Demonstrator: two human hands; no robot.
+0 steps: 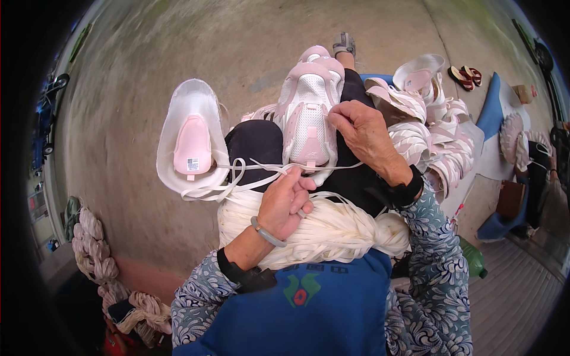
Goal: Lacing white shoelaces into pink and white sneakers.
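White shoelace pinched by left hand at near end of pink-and-white shoe upper, laid beside left knee. Right hand curled beside upper; grip cannot be told.

A: Right hand, fingertips?
B: Curled under, partly hidden; grip unclear.
A: Label on pink patch?
B: Too small.
A: Blue apron?
B: Cut off, lower edge. Green bottle: partly behind sleeve.
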